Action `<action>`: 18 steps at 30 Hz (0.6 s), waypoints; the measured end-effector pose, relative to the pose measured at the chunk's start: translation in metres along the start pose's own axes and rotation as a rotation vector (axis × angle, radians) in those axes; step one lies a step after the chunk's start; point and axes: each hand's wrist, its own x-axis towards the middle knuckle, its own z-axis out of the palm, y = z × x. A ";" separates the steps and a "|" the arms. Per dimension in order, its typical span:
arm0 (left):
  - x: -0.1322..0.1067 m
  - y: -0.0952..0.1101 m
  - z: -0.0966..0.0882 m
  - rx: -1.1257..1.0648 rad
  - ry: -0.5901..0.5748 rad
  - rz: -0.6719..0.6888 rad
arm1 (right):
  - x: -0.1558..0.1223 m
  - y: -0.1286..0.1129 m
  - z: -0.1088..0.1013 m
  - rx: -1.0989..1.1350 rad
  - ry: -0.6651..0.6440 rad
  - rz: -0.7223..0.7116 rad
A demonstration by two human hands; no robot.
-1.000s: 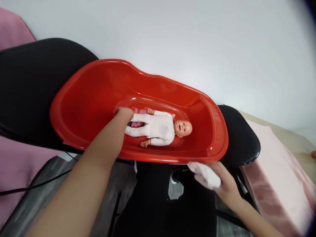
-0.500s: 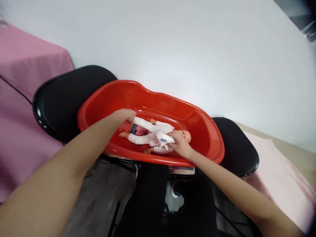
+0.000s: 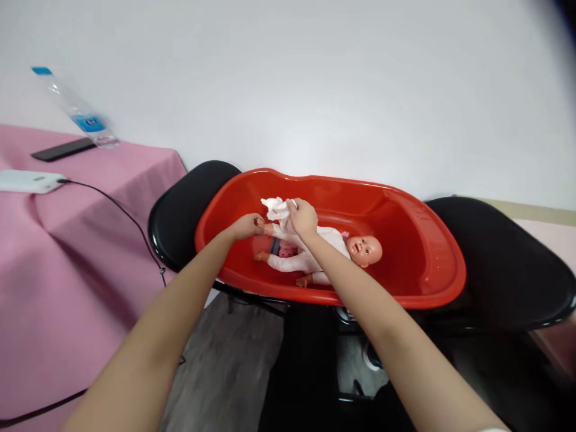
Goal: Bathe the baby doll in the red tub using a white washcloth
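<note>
White cloth (image 3: 275, 208), shifted down the doll (image 3: 334, 239), right hand (image 3: 303, 217) pinching it, left hand (image 3: 245, 227) gripping foot (image 3: 269, 229)

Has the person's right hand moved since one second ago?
Yes. The right hand was outside the near rim of the red tub; now it is over the tub, farther left and forward, by the doll's legs.

Tub (image 3: 407, 249): smooth, glossy plastic. Doll (image 3: 335, 241): smooth, plastic-looking head, matt fabric body. Cloth (image 3: 275, 208) in the right hand (image 3: 303, 217): matt, crumpled. Far left, bottle (image 3: 74, 111): clear, shiny plastic. Left, drape (image 3: 67, 258): matt, creased textile. Left seat (image 3: 189, 204) and right seat (image 3: 499, 264): smooth, glossy-edged.
</note>
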 end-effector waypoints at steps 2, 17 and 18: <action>-0.001 0.000 0.000 -0.007 -0.022 -0.021 | 0.002 -0.004 0.010 0.068 0.073 0.041; 0.005 -0.021 0.000 0.045 0.005 0.010 | -0.011 0.017 0.055 0.288 -0.378 -0.216; 0.005 -0.021 -0.001 0.058 0.013 0.004 | -0.014 0.018 0.057 0.240 -0.398 -0.271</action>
